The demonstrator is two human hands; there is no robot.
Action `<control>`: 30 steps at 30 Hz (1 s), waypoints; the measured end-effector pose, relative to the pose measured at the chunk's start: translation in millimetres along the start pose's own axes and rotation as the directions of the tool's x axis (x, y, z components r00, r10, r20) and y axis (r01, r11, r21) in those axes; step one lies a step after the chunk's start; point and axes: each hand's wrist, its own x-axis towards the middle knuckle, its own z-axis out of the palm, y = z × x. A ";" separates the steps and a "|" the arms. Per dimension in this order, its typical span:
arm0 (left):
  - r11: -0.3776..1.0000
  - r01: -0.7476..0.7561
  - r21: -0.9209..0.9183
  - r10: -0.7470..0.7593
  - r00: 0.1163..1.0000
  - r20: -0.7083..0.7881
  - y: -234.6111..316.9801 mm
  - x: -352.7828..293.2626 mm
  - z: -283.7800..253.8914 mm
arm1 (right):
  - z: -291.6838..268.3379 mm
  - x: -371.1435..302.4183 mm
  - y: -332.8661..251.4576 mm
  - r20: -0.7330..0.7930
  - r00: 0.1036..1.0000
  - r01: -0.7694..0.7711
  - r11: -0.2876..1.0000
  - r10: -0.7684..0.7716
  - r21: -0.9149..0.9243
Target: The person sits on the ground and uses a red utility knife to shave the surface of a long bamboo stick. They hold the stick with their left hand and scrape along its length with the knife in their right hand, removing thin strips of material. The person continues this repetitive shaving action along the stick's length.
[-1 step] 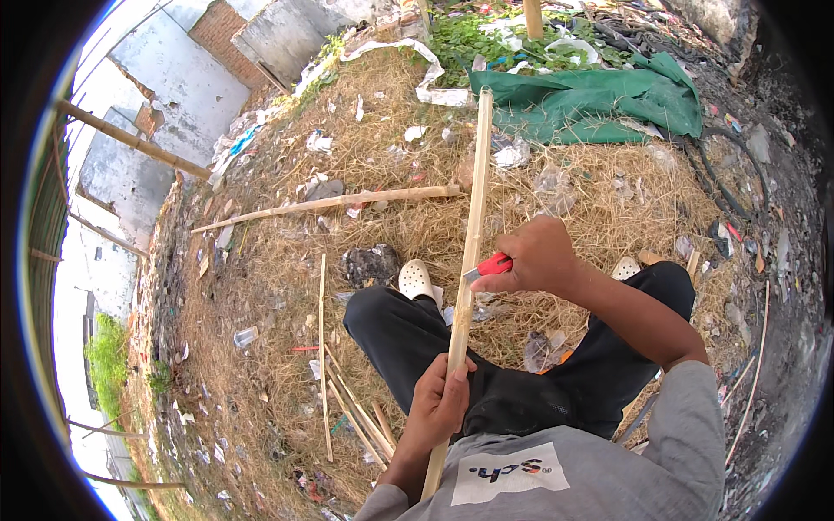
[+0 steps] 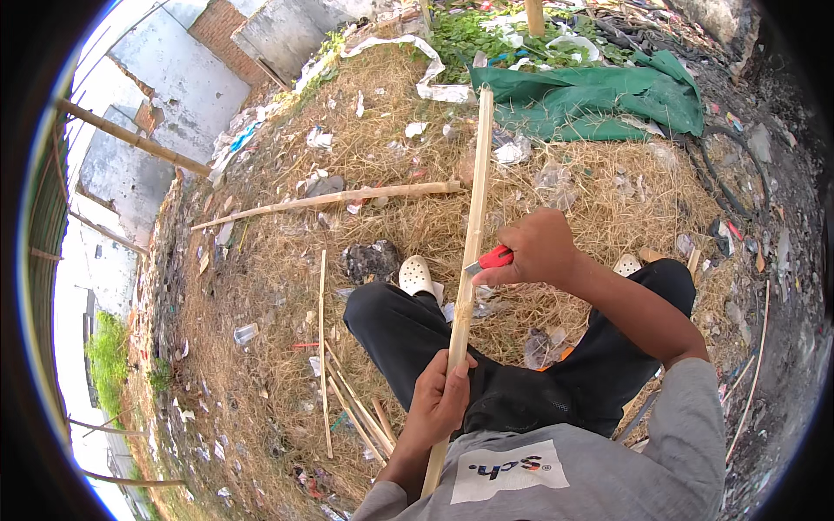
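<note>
A long split bamboo strip (image 2: 477, 204) runs from beside my waist up and away, its far end near a green sheet. My left hand (image 2: 441, 401) wraps round its lower part, thumb along the top. My right hand (image 2: 537, 250) grips a red-handled utility knife (image 2: 495, 258). The short metal blade meets the strip's right edge, just above a node with a rough, scraped look. Both forearms come in from the lower edge, and my bent knees lie either side of the strip.
Another bamboo length (image 2: 330, 204) lies across the dry grass ahead. Several thin strips (image 2: 356, 412) rest by my left knee, near a dark stone (image 2: 371, 262). The green sheet (image 2: 599, 100) spreads at the far right. Scattered litter and a broken white wall (image 2: 178, 78) stand further off.
Hardly anything differs. My right hand and the knife have shifted up very slightly along the strip; my left hand keeps its hold in the same place.
</note>
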 end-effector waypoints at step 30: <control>0.998 0.069 0.011 -0.069 0.992 0.103 -10.1 -22.9 -0.9 | -6.0 51.2 151.6 -0.184 0.952 -0.288 0.915 0.243 -0.281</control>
